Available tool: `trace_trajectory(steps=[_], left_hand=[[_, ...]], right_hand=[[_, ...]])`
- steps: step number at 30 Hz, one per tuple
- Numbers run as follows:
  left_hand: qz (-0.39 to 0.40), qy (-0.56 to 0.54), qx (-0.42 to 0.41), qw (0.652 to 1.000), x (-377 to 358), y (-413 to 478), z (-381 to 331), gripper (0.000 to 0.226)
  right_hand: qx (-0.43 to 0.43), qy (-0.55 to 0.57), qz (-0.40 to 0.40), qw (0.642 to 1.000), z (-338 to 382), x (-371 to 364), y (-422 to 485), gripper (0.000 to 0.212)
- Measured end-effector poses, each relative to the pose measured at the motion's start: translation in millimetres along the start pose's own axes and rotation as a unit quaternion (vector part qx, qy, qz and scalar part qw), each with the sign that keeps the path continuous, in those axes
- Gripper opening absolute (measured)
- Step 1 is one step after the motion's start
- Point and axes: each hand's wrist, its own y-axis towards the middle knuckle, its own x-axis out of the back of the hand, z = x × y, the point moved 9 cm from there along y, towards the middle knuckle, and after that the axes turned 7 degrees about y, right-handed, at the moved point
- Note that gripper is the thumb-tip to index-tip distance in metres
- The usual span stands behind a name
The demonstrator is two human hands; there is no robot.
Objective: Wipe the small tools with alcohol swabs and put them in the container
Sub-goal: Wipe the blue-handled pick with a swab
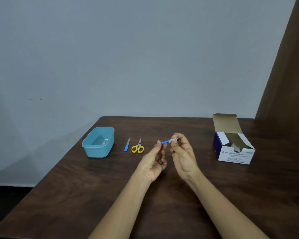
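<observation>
Dark brown wood fills the bottom of my view: the table (76, 195), with my two bare forearms coming up from the lower edge toward the middle of the frame. Just above centre-bottom, my left hand (154, 163) is raised off the table, palm turned inward, and its thumb and fingertips pinch a thin blue tool (164, 142) near the pointed metal end, which pokes out to the left. My right hand (183, 156) is close beside it, with fingers curled, pinching a white swab (172, 140) that wraps the tool's right end. The tool lies almost level between the two hands, tilted up a little to the right.

Beyond the hands, to the left, yellow-handled scissors (138, 147) lie flat with the blades pointing away. Just left of them, apart, lies a nail file (127, 145) with a blue handle. Further left stands the teal container (100, 151), open on top; something small and pale is inside, too small for me to tell what.

At the right of the frame sits the alcohol swab box (235, 152), flap up. Behind everything is a grey wall (128, 49), with a brown curtain (286, 66) down the right edge.
</observation>
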Motion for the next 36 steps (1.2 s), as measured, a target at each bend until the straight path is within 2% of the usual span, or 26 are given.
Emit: trace_trajectory(steps=[3, 5, 8, 10, 12, 15, 18, 22, 28, 36], left_hand=[[-0.002, -0.003, -0.003, 1.000, 1, 1, -1, 0.015], [-0.011, -0.006, -0.009, 1.000, 3, 1, -2, 0.010], [-0.033, -0.014, -0.030, 0.999, 11, 3, -11, 0.011], [-0.041, -0.004, -0.050, 0.998, 18, 5, -19, 0.016], [-0.045, 0.030, -0.076, 0.996, 21, 6, -26, 0.016], [-0.049, 0.093, -0.117, 0.988, 20, 3, -36, 0.013], [-0.068, 0.162, -0.156, 0.972, 24, 1, -47, 0.016], [-0.079, 0.247, -0.220, 0.940, 25, -2, -60, 0.021], [-0.083, 0.322, -0.285, 0.899, 20, -8, -72, 0.024], [-0.096, 0.364, -0.292, 0.879, 17, -7, -75, 0.018]], right_hand=[[0.001, -0.005, 0.001, 1.000, 1, 2, 1, 0.015], [-0.003, 0.001, 0.005, 1.000, -1, 3, 3, 0.025], [-0.003, 0.052, -0.017, 0.998, 2, 12, 7, 0.036], [-0.009, 0.060, -0.049, 0.997, 10, 20, 11, 0.030], [-0.031, 0.020, -0.093, 0.995, 16, 30, 12, 0.015], [-0.122, -0.027, -0.159, 0.979, 8, 51, 8, 0.011], [-0.233, -0.038, -0.154, 0.960, -6, 54, 0, 0.018], [-0.307, -0.060, -0.116, 0.943, -18, 49, -6, 0.015], [-0.349, -0.100, -0.125, 0.923, -24, 54, -10, 0.008], [-0.340, -0.138, -0.176, 0.913, -18, 65, -10, 0.011]])
